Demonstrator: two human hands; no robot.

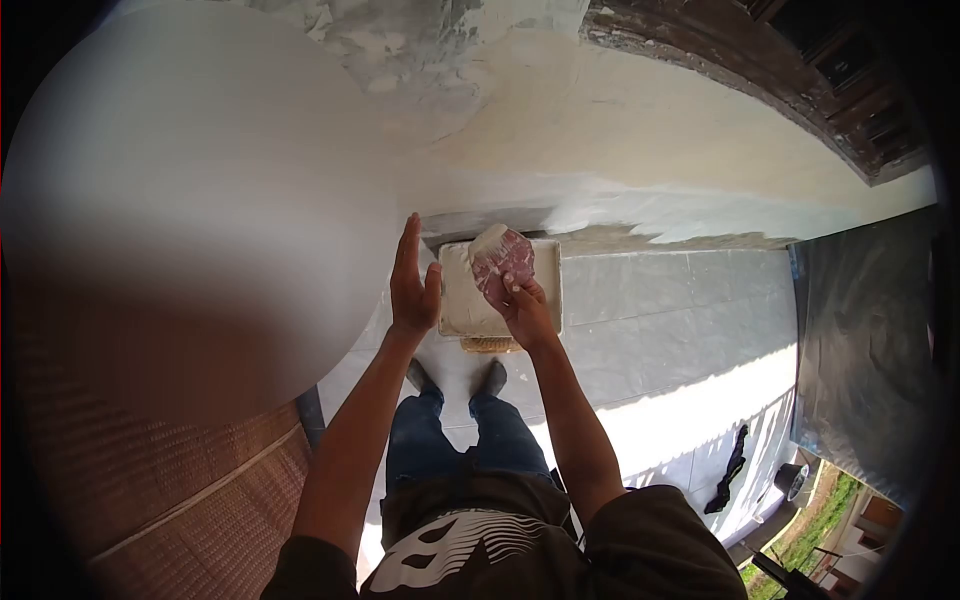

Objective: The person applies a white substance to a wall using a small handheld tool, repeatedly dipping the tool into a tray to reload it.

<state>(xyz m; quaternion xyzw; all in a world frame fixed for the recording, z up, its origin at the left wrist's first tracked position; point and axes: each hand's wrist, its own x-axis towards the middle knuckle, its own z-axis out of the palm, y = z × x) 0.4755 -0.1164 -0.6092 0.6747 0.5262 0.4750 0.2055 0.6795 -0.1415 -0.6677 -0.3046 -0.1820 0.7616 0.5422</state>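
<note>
Above the paint tray (455,300), right hand (522,305) is gripping a loaded brush (498,255); left hand (412,290) is hovering open. Risk: paint dripping onto floor tiles (650,300).

left arm: bare, extended forward toward 12 o'clock | left hand (413,288): open, flat, fingers together pointing to 12, thumb out toward 3, holding nothing | right arm: bare, extended toward 11 o'clock, elbow slightly bent | right hand (520,305): fingers curled closed in a grip, at 3 o'clock of the left hand, near it
</note>
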